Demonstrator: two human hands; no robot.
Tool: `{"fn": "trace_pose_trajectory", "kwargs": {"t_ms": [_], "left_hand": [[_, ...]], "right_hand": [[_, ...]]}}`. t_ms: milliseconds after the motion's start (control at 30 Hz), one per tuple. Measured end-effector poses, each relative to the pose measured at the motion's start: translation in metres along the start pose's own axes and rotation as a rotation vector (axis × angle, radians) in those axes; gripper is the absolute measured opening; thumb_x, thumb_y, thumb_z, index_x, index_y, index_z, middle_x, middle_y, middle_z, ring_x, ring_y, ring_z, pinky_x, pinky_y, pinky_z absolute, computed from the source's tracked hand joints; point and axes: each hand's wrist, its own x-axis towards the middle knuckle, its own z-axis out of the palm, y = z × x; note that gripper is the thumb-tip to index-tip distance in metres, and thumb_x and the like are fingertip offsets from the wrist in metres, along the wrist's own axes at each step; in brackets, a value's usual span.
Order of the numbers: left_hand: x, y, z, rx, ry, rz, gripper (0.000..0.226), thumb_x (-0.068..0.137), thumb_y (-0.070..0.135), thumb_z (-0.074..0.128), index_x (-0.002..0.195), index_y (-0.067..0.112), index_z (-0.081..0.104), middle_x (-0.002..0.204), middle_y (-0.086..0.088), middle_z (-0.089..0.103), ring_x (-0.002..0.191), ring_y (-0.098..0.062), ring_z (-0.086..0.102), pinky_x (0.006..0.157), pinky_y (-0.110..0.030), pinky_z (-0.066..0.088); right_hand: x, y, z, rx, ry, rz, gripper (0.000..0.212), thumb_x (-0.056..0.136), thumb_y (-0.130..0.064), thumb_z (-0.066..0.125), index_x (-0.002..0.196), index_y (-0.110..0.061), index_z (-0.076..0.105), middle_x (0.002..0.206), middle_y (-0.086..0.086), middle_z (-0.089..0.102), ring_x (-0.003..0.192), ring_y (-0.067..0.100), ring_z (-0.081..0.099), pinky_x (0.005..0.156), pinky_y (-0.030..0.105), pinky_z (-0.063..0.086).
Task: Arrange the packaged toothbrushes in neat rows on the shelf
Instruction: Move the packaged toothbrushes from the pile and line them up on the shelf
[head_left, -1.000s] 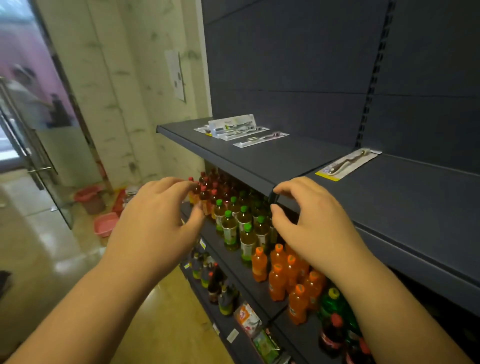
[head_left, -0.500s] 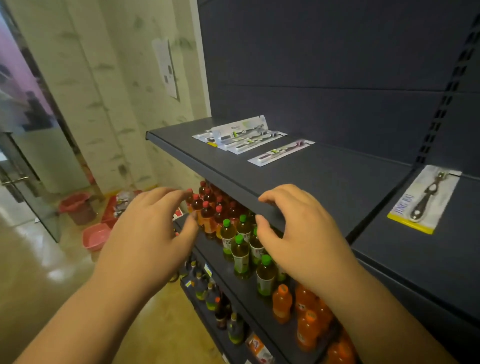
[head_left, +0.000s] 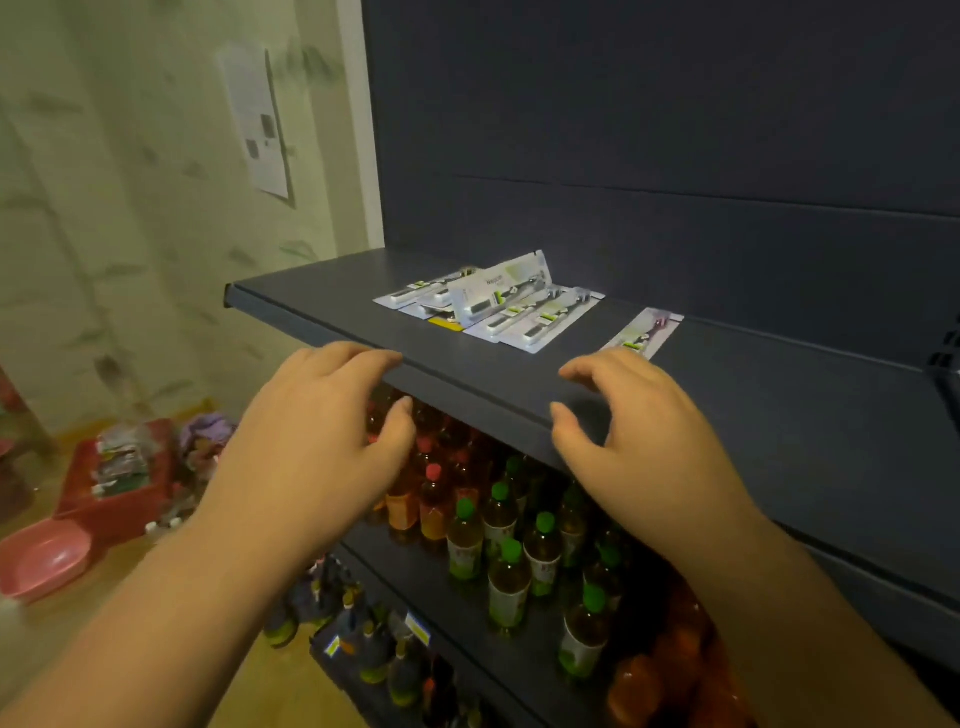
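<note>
Head view: toothbrush packs beyond fingers.

Matt dark metal shelf; glossy clear-plastic toothbrush packs on white card.

— Where are the person's arms?
— Both bare forearms reach forward and up from the lower corners, palms down.
— And the left hand?
— Fingers loosely bent and held together, thumb set apart below them; it grips nothing.
— The right hand?
— Its fingers are spread and lightly curled, thumb pointing toward the left hand. It too holds nothing. The two hands are level, a gap between them.
</note>
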Motion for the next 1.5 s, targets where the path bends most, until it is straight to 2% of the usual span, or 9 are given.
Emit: {"fn": "trace_pose_trajectory", "kwargs": {"t_ms": [333, 433, 567, 767, 867, 967, 1033, 1300, 1500], "left_hand": [[0.083, -0.023, 0.069, -0.196, -0.083, 0.167, 0.047, 0.089, 0.046, 0.046, 0.13, 0.026, 0.055, 0.127, 0.007, 0.058, 0.12, -0.016, 0.047, 0.1, -0.033, 0.038], [0.108, -0.013, 0.085, -0.222, -0.101, 0.201, 0.046, 0.089, 0.044, 0.048, 0.133, 0.03, 0.052, 0.132, 0.01, 0.055, 0.124, -0.012, 0.044, 0.102, -0.03, 0.035], [0.143, 0.001, 0.1, -0.239, -0.079, 0.261, 0.038, 0.09, 0.044, 0.05, 0.124, 0.03, 0.058, 0.115, 0.011, 0.06, 0.111, -0.011, 0.049, 0.091, -0.03, 0.04], [0.196, 0.022, 0.127, -0.2, -0.253, 0.316, 0.038, 0.091, 0.053, 0.045, 0.12, 0.032, 0.058, 0.101, 0.012, 0.06, 0.091, -0.01, 0.052, 0.077, -0.03, 0.045], [0.225, 0.041, 0.141, -0.015, -0.294, 0.353, 0.044, 0.091, 0.058, 0.037, 0.103, 0.026, 0.064, 0.083, 0.004, 0.06, 0.077, -0.015, 0.055, 0.07, -0.031, 0.049], [0.246, 0.058, 0.151, 0.298, -0.318, 0.429, 0.059, 0.091, 0.065, 0.026, 0.102, 0.02, 0.064, 0.071, 0.001, 0.048, 0.073, -0.018, 0.05, 0.068, -0.032, 0.043], [0.25, 0.063, 0.155, 0.351, -0.335, 0.453, 0.06, 0.091, 0.065, 0.026, 0.109, 0.021, 0.061, 0.072, 0.0, 0.044, 0.076, -0.021, 0.047, 0.068, -0.033, 0.038], [0.246, 0.06, 0.172, 0.246, -0.377, 0.48, 0.041, 0.085, 0.053, 0.032, 0.075, 0.02, 0.054, 0.075, -0.001, 0.047, 0.08, -0.02, 0.044, 0.07, -0.035, 0.032], [0.239, 0.055, 0.178, 0.159, -0.272, 0.566, 0.039, 0.083, 0.057, 0.03, 0.084, 0.023, 0.051, 0.085, -0.001, 0.049, 0.083, -0.02, 0.041, 0.071, -0.035, 0.031]], "right_hand": [[0.051, 0.006, 0.012, -0.279, -0.006, 0.262, 0.04, 0.092, -0.046, 0.051, 0.128, -0.029, 0.055, 0.125, -0.014, 0.055, 0.115, 0.008, 0.049, 0.083, 0.024, 0.039], [0.068, 0.01, -0.001, -0.324, -0.022, 0.288, 0.046, 0.091, -0.051, 0.049, 0.132, -0.03, 0.052, 0.129, -0.013, 0.054, 0.118, 0.009, 0.05, 0.09, 0.029, 0.044], [0.091, 0.016, -0.023, -0.363, 0.052, 0.303, 0.044, 0.09, -0.055, 0.049, 0.126, -0.031, 0.054, 0.119, -0.012, 0.056, 0.106, 0.01, 0.054, 0.083, 0.03, 0.047], [0.127, 0.046, -0.018, -0.663, -0.339, 0.545, 0.04, 0.089, -0.064, 0.045, 0.086, -0.026, 0.056, 0.082, -0.006, 0.055, 0.076, 0.016, 0.056, 0.062, 0.032, 0.045], [0.14, 0.058, -0.006, -0.655, -0.442, 0.662, 0.049, 0.088, -0.071, 0.04, 0.072, -0.024, 0.048, 0.076, -0.006, 0.052, 0.078, 0.019, 0.055, 0.066, 0.033, 0.043], [0.141, 0.064, 0.009, -0.653, -0.426, 0.732, 0.053, 0.087, -0.074, 0.037, 0.072, -0.024, 0.05, 0.075, -0.006, 0.05, 0.081, 0.021, 0.055, 0.07, 0.034, 0.046], [0.139, 0.065, 0.017, -0.66, -0.393, 0.76, 0.053, 0.089, -0.069, 0.036, 0.072, -0.023, 0.056, 0.075, -0.005, 0.054, 0.077, 0.02, 0.056, 0.068, 0.033, 0.046], [0.134, 0.073, 0.012, -0.538, -0.254, 0.885, 0.037, 0.083, -0.053, 0.046, 0.075, -0.019, 0.057, 0.073, -0.002, 0.059, 0.067, 0.017, 0.054, 0.054, 0.028, 0.035], [0.131, 0.084, 0.005, -0.316, -0.002, 0.904, 0.031, 0.079, -0.049, 0.054, 0.082, -0.018, 0.051, 0.075, -0.001, 0.06, 0.069, 0.018, 0.056, 0.055, 0.032, 0.037]]}}
